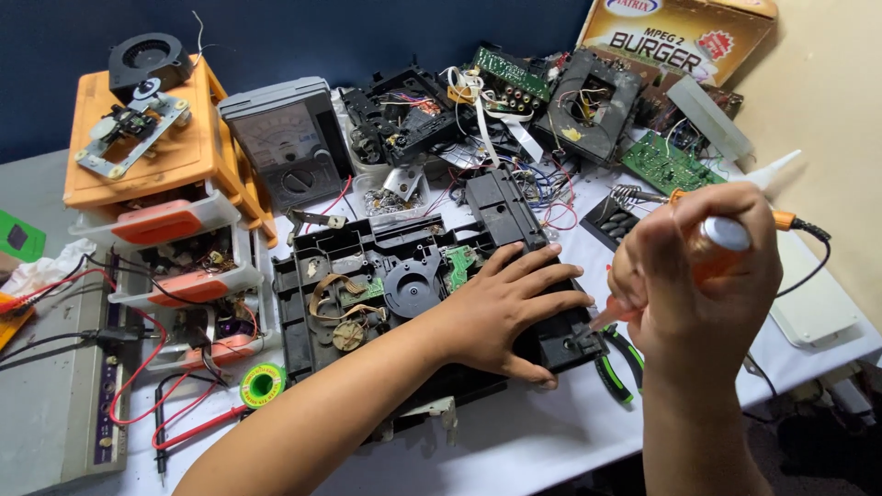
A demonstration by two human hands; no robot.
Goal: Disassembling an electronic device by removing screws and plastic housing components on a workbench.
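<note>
Orange plastic drawer cabinet [156, 174], far left on the white-covered counter [514, 441]: open trays hold tangled wires and small parts; a black fan and a metal bracket lie on top. Grey analogue multimeter [289, 142], propped behind. Green solder spool [263, 384], near the front edge. Black plastic disc-drive chassis [404, 294], centre, long axis running left to right. Left hand [510, 312]: flat, fingers spread, pressing the chassis's right half. Right hand [703, 276]: grip clamped on an orange-handled screwdriver [721, 241], whose tip slants down-left to the chassis's right front corner, just beside the left fingertips. Green-handled pliers [614, 367], below that corner.
</note>
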